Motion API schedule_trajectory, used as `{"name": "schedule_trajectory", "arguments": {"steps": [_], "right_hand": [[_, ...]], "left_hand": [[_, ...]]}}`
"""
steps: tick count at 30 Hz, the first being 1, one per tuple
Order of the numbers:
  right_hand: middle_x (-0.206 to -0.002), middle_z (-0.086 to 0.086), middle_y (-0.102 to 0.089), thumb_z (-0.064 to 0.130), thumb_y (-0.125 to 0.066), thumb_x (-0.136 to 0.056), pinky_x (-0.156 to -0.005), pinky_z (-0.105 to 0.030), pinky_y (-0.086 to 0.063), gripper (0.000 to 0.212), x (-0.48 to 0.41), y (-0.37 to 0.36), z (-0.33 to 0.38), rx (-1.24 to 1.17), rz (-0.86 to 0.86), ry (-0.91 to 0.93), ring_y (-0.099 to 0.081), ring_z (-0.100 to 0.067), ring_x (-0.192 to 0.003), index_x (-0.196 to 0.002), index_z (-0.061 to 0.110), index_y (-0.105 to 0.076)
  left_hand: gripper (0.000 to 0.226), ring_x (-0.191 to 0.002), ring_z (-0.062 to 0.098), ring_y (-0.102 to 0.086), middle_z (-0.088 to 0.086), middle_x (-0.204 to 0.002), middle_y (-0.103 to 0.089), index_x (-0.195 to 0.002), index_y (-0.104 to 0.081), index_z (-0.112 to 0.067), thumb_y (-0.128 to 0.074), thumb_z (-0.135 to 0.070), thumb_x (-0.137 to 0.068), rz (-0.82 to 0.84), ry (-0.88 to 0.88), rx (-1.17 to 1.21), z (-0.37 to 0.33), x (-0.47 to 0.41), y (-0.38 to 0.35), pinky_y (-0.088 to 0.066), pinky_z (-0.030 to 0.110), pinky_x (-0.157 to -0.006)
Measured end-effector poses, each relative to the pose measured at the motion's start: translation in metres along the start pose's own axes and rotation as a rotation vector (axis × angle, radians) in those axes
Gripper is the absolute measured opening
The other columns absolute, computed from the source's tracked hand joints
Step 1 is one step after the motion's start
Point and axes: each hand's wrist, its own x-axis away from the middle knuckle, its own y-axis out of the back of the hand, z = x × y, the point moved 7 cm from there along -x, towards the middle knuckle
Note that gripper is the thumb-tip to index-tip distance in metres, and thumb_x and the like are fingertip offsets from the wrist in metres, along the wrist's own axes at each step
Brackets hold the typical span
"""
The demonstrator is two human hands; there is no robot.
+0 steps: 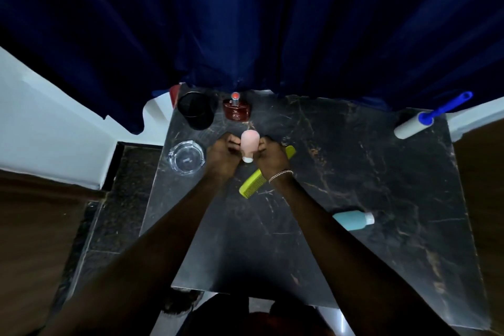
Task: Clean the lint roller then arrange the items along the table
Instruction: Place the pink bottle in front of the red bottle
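Both hands are in on the pink bottle [248, 142] at the middle of the dark marbled bench [354, 172]. The left hand [222, 151] has its fingers curled against one side, the right hand [271, 157] against the other, so the bottle is clamped between them. Its white cap points back toward the person and its rounded end points away. Whether the cap touches the bench is hard to tell from up here. There's a chain bracelet [281, 174] on the right wrist.

The lint roller [414, 124] is well away from the pink bottle, far off to its right at the bench's far corner. It lies on its side, white roll on the bench, blue handle angled out past the edge, and neither hand is on it.

Just right of the pink bottle and nearer the person, a lime green comb [252, 183] lies on a slant, its middle hidden under the right hand. Further right and closer in, a teal bottle [351, 219] with a pale cap lies on its side.

To the left of the pink bottle, just beyond the left hand, sits a clear glass ashtray [186, 157]. Beyond the pink bottle stands a dark red perfume bottle [236, 109], with a black cup [196, 110] to that one's left. Behind them all hangs a deep blue curtain [245, 22].
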Motion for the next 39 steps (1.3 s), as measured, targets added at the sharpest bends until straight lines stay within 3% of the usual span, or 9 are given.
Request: {"name": "schedule_trajectory", "arguments": {"steps": [7, 10, 14, 18, 21, 24, 27, 33, 39], "right_hand": [[-0.108, -0.015, -0.071, 0.011, -0.063, -0.082, -0.088, -0.034, -0.049, 0.027, -0.019, -0.022, 0.025, 0.142, -0.071, 0.071, -0.066, -0.036, -0.105, -0.109, 0.007, -0.064], [-0.113, -0.016, -0.069, 0.008, -0.058, -0.085, -0.092, -0.036, -0.051, 0.029, -0.025, -0.032, 0.028, 0.119, -0.064, 0.080, -0.064, -0.036, -0.109, -0.113, 0.004, -0.062], [-0.108, -0.019, -0.069, 0.006, -0.057, -0.084, -0.088, -0.036, -0.049, 0.024, -0.028, -0.041, 0.030, 0.087, -0.087, 0.100, -0.064, -0.038, -0.104, -0.107, 0.001, -0.062], [-0.112, -0.017, -0.068, 0.007, -0.054, -0.085, -0.090, -0.037, -0.050, 0.028, -0.032, -0.047, 0.030, 0.082, -0.086, 0.087, -0.063, -0.037, -0.107, -0.112, 0.004, -0.061], [-0.115, -0.016, -0.066, 0.010, -0.051, -0.088, -0.090, -0.040, -0.052, 0.027, -0.034, -0.049, 0.029, 0.082, -0.084, 0.072, -0.063, -0.037, -0.108, -0.114, 0.006, -0.058], [-0.112, -0.015, -0.067, 0.012, -0.053, -0.088, -0.089, -0.039, -0.053, 0.025, -0.035, -0.052, 0.029, 0.081, -0.081, 0.081, -0.064, -0.036, -0.106, -0.112, 0.006, -0.059], [-0.111, -0.014, -0.069, 0.009, -0.057, -0.087, -0.092, -0.039, -0.053, 0.024, -0.035, -0.053, 0.027, 0.068, -0.078, 0.095, -0.065, -0.034, -0.106, -0.110, 0.005, -0.060], [-0.108, -0.018, -0.069, 0.005, -0.055, -0.085, -0.090, -0.042, -0.052, 0.026, -0.036, -0.055, 0.023, 0.071, -0.068, 0.074, -0.064, -0.038, -0.104, -0.110, 0.004, -0.060], [-0.111, -0.020, -0.068, 0.003, -0.053, -0.085, -0.090, -0.043, -0.051, 0.026, -0.038, -0.057, 0.023, 0.087, -0.049, 0.070, -0.063, -0.040, -0.105, -0.111, 0.002, -0.059]], "left_hand": [[0.028, -0.089, 0.018, -0.064, 0.008, -0.097, -0.069, -0.106, -0.064, 0.002, -0.069, 0.011, -0.081, 0.091, -0.016, -0.013, 0.015, -0.028, 0.016, -0.048, 0.006, -0.067], [0.030, -0.100, 0.031, -0.071, 0.014, -0.106, -0.074, -0.109, -0.062, -0.002, -0.070, 0.007, -0.081, 0.138, -0.041, -0.057, 0.025, -0.037, 0.018, -0.056, 0.034, -0.091], [0.035, -0.100, 0.036, -0.068, 0.020, -0.110, -0.071, -0.111, -0.059, -0.001, -0.063, 0.013, -0.080, 0.179, -0.045, -0.049, 0.039, -0.048, 0.019, -0.056, 0.048, -0.095], [0.035, -0.093, 0.011, -0.059, 0.011, -0.114, -0.073, -0.120, -0.066, -0.010, -0.068, -0.002, -0.086, 0.205, -0.120, -0.191, 0.046, -0.056, 0.023, -0.047, 0.027, -0.083], [0.034, -0.094, 0.008, -0.056, 0.009, -0.114, -0.073, -0.121, -0.067, -0.010, -0.068, -0.004, -0.087, 0.212, -0.138, -0.203, 0.049, -0.059, 0.025, -0.043, 0.023, -0.084], [0.034, -0.094, 0.015, -0.061, 0.013, -0.115, -0.072, -0.120, -0.065, -0.008, -0.066, 0.000, -0.087, 0.227, -0.132, -0.203, 0.051, -0.061, 0.022, -0.047, 0.028, -0.084], [0.034, -0.104, 0.037, -0.068, 0.019, -0.115, -0.070, -0.115, -0.058, -0.002, -0.060, 0.011, -0.083, 0.244, -0.068, -0.078, 0.053, -0.061, 0.019, -0.056, 0.048, -0.095], [0.040, -0.109, 0.038, -0.069, 0.014, -0.116, -0.069, -0.115, -0.058, -0.007, -0.060, 0.014, -0.082, 0.293, -0.020, 0.003, 0.059, -0.061, 0.014, -0.054, 0.056, -0.101], [0.039, -0.107, 0.023, -0.072, 0.006, -0.116, -0.072, -0.116, -0.059, -0.015, -0.067, 0.005, -0.084, 0.272, -0.066, -0.033, 0.057, -0.063, 0.016, -0.056, 0.048, -0.101]]}}
